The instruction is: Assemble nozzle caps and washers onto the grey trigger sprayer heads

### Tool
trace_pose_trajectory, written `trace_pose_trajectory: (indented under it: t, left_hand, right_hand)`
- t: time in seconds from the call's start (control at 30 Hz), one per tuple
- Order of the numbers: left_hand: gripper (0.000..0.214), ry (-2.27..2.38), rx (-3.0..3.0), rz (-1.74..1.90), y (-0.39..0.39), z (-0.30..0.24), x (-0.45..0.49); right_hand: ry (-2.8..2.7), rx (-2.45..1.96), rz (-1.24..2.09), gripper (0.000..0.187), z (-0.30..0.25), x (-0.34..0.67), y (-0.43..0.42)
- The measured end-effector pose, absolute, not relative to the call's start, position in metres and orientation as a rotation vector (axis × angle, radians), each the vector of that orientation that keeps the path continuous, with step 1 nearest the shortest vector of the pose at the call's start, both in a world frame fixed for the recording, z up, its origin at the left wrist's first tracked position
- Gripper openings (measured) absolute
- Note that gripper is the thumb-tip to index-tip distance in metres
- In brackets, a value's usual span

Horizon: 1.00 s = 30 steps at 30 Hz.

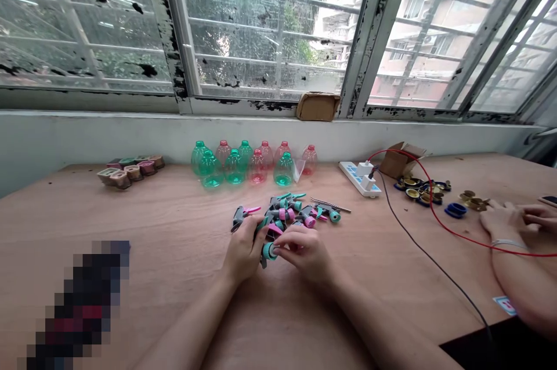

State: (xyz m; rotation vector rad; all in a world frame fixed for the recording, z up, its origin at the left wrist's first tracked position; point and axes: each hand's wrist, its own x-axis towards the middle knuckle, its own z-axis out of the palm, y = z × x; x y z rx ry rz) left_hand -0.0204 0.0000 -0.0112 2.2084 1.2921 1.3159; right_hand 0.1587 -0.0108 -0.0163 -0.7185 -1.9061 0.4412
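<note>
My left hand (244, 251) is closed around a spray trigger head (267, 251), dark grey with a teal screw collar that faces right. My right hand (304, 251) is pinched at the collar's open end, where a pale bit shows. What lies between those fingertips is hidden. Just beyond both hands lies a loose pile of spray trigger heads (285, 213) in grey, teal and pink. One trigger head with a pink lever (239, 216) lies beside my left knuckles. A pair of metal tweezers (331, 205) rests at the pile's right side.
Green bottles (212, 170) and pink bottles (257, 168) stand by the wall. Small cases (130, 173) sit back left. A power strip (360, 178), a red cable (429, 184), a cardboard box (399, 160) and round gold-and-blue parts (420, 190) are right, near another person's hands (507, 220).
</note>
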Motion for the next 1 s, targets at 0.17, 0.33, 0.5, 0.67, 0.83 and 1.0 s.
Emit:
trace_pose_trajectory:
  t: [0.17,0.33,0.5,0.67,0.83,1.0]
  left_hand:
    - [0.019,1.317,2.116,1.312,0.003,-0.018,-0.023]
    - [0.02,1.287,2.142,1.329,0.003,-0.019,-0.024]
    - [0.021,1.358,2.263,1.328,0.003,-0.021,-0.024]
    - [0.021,1.44,2.362,1.31,0.003,-0.022,-0.023]
    - [0.019,1.408,2.379,1.299,0.003,-0.022,-0.022]
    - [0.021,1.459,2.331,1.317,0.002,-0.021,-0.021]
  right_hand:
    - [-1.936,-0.695,0.343,0.013,-0.021,0.154,-0.012]
    - [-1.947,-0.72,0.362,0.013,-0.027,0.153,-0.012]
    - [-1.957,-0.754,0.313,0.01,-0.027,0.152,-0.011]
    - [-1.972,-0.743,0.243,0.011,-0.025,0.154,-0.011]
    - [-2.045,-0.722,0.197,0.016,-0.025,0.156,-0.009]
    - [-2.01,-0.79,0.187,0.011,-0.024,0.15,-0.012]
